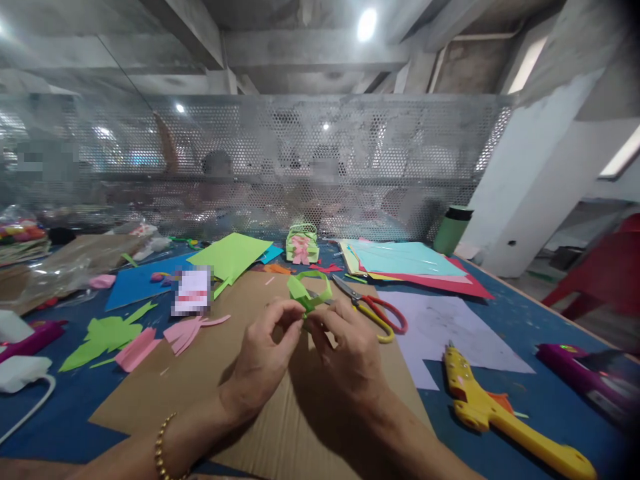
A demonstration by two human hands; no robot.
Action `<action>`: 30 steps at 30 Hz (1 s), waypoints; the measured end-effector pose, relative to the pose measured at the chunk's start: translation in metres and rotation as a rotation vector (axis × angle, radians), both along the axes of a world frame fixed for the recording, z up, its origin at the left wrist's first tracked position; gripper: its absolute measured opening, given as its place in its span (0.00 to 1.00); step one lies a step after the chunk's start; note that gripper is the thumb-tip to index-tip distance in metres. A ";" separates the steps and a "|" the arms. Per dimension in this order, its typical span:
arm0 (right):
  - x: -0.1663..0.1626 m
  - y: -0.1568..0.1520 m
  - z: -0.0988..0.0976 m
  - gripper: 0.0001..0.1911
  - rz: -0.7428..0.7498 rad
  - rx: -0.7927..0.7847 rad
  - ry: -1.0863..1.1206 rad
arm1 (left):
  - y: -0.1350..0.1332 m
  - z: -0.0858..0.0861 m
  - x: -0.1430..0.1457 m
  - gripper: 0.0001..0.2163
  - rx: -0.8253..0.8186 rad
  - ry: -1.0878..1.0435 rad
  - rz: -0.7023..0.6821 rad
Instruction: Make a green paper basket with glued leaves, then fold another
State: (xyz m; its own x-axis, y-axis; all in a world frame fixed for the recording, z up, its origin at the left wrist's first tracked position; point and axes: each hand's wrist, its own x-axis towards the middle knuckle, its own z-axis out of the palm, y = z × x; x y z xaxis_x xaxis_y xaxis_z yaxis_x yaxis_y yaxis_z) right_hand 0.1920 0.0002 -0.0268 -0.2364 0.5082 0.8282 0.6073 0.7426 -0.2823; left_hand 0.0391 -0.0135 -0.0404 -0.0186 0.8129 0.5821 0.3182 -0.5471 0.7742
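Over the brown cardboard sheet (pixel 260 427), both hands pinch a looped strip of green paper (pixel 300 293). My left hand (pixel 267 350) closes thumb and forefinger on its lower end. My right hand (pixel 350 340) grips the same end from the other side, fingertips nearly touching the left ones. The paper's loop stands up above the fingers; its pinched end is mostly hidden. Just behind my right hand lie scissors (pixel 375 313) with red and yellow handles. Pink paper pieces (pixel 187 333) and green paper cut-outs (pixel 107 339) lie left of my left hand.
A yellow glue gun (pixel 500 413) lies at right on a blue table, beside a lilac sheet (pixel 450 327). A small green paper basket with a pink bow (pixel 302 245) stands at the back. Stacked coloured paper (pixel 410 259) and a green bottle (pixel 451 230) are back right.
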 end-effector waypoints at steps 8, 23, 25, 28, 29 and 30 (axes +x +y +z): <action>0.004 -0.006 0.014 0.08 0.181 -0.207 0.108 | 0.010 0.025 -0.030 0.05 0.144 -0.067 0.185; 0.026 0.008 0.028 0.15 0.316 -0.760 0.697 | 0.016 0.040 -0.033 0.27 -0.716 -0.710 -0.682; 0.024 0.006 0.029 0.15 0.292 -0.742 0.704 | 0.016 0.036 -0.034 0.24 -0.719 -0.697 -0.678; 0.022 0.003 0.032 0.16 0.259 -0.705 0.678 | 0.021 0.030 -0.037 0.19 -0.679 -0.709 -0.606; 0.022 0.002 0.032 0.16 0.256 -0.703 0.658 | 0.023 0.028 -0.037 0.18 -0.665 -0.720 -0.587; 0.021 0.001 0.032 0.16 0.259 -0.702 0.636 | 0.025 0.027 -0.038 0.17 -0.652 -0.726 -0.574</action>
State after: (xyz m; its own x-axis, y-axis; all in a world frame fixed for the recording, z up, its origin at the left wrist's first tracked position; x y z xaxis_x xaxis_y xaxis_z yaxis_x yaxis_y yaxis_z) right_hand 0.2131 0.0011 0.0056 -0.0249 0.9291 0.3690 0.0313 0.3696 -0.9287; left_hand 0.0008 0.0110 -0.0132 0.2946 0.9544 0.0477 -0.4907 0.1083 0.8646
